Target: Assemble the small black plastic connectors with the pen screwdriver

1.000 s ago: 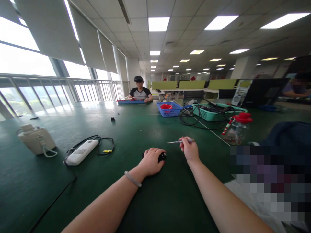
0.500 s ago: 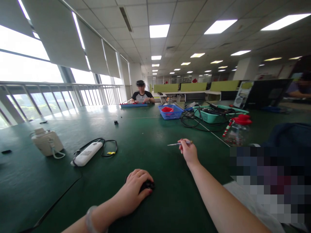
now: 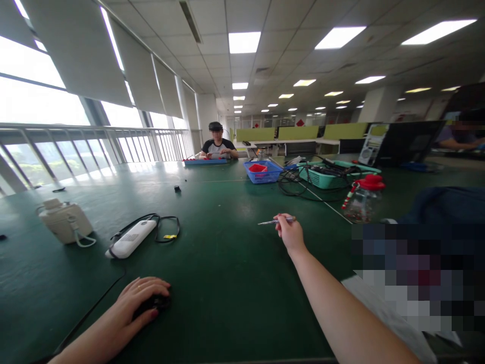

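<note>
A small black object lies on the green bench, near the front left edge. The left hand covers it from above, fingers curled over it, so its grip is closed on the object and only a dark part shows under the fingertips. What kind of object it is cannot be told.

The right hand is further out on the bench, well apart from the left one, with the arm stretched forward. Its grip pinches a thin pen between thumb and fingers. The pen lies almost level and its tip points to the left, above the bench.

To the left of the left hand a black cable runs over the bench. Behind it lies a white device with a looped black cord, and further left stands a beige device. To the right of the pen stands a clear jar with a red lid. Behind it are a teal basket full of dark cables and a blue basket with something red inside. At the far end of the bench a person sits with both hands on a blue tray.
</note>
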A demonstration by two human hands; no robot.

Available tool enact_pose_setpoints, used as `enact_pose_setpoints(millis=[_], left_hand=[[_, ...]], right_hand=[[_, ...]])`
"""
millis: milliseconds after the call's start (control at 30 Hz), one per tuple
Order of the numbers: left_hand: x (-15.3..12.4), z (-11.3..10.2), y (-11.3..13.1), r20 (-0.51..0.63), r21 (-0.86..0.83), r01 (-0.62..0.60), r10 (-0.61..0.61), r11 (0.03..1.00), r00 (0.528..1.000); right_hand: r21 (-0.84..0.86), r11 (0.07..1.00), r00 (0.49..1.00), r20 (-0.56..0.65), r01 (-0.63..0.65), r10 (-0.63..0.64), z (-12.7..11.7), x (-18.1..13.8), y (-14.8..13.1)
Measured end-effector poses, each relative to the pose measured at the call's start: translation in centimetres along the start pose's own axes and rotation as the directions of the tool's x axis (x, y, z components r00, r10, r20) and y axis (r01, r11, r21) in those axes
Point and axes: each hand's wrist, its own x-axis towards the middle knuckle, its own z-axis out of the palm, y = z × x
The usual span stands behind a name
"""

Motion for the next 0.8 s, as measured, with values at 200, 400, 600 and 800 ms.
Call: enact_pose_setpoints(millis=[200,400,600,800], left_hand=[[-0.1,0.1,0.5,-0.072,-0.024,0.100,-0.101,0.995,0.992],[-0.1,0.2,1.3,-0.434,-0.385,0.240,-0.405,0.891,0.805],[0.0,0.6,2.6,-0.440,-0.525,0.278,-0.536,0.804,0.721],[-0.9,0.3,2.1,-0.498,-0.479,0.260,-0.504,0.838,0.706]], right_hand=[[0.065,0.997,0.998,0.030,-0.049,0.047,0.0,0.0,0.0],[0.070,0.997,0.999,0.031,-0.045,0.043,0.0,-0.1,-0.1],[0.095,0.994,0.998,0.047,-0.054,0.049,0.2,-0.2,-0.3],[0.085,0.995,0.998,0.041,-0.055,0.051,0.3,-0.1,-0.3]])
